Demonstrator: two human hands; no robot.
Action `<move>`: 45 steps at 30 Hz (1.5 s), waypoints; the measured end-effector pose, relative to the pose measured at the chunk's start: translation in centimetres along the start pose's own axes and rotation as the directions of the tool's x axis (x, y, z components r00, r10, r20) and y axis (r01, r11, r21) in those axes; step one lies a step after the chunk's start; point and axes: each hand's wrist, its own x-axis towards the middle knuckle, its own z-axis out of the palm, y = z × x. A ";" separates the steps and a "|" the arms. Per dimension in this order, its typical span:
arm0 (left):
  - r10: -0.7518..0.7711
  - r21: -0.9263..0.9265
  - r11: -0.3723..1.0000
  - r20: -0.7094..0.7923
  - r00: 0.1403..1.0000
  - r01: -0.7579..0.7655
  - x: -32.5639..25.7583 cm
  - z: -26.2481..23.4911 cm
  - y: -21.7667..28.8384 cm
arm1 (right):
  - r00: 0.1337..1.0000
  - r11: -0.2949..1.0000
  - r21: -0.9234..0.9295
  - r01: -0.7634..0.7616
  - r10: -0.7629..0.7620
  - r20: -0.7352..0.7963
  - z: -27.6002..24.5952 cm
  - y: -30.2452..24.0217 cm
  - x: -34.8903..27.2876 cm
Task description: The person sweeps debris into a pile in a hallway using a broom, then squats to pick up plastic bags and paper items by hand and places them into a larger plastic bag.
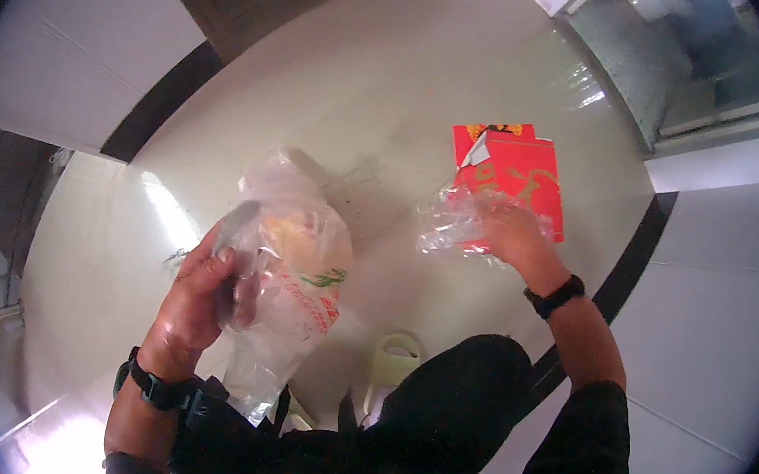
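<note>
On the left, my left hand is closed on a clear plastic bag printed in red and green. Something pale yellow shows through its side, but I cannot make out what it is. A dark grey shape lies under the film by my fingers. To the right, my right hand grips crumpled clear plastic with the fingertips partly hidden. Just beneath and beyond it is a flat red package with gold print and a torn, white-edged upper corner. Whether that hand touches the package I cannot tell.
Shiny pale floor tiles lie below. White panels with dark bases stand at the left and right. A glass-fronted opening is at the far right. A light yellow-green slipper shows near my dark-clothed knee.
</note>
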 end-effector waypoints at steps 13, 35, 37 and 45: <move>0.007 0.025 1.000 -0.025 1.000 -0.007 -0.8 -0.7 -0.1 | 0.994 0.925 0.370 -0.088 0.059 0.090 11.4 -5.7 9.0; -0.046 0.162 0.986 0.061 0.997 0.036 -1.0 -1.0 1.1 | 0.728 0.042 0.968 0.249 -0.667 -0.159 -4.2 -22.7 9.5; -0.123 0.062 0.991 0.122 0.985 0.116 -1.5 -1.6 1.6 | 0.807 0.164 0.960 0.228 -0.584 -0.092 -3.1 -23.2 11.1; -0.248 -0.100 0.960 0.129 0.960 0.261 -1.3 -2.3 0.3 | 0.932 -0.282 0.959 0.035 -0.338 -0.133 2.4 -23.5 14.6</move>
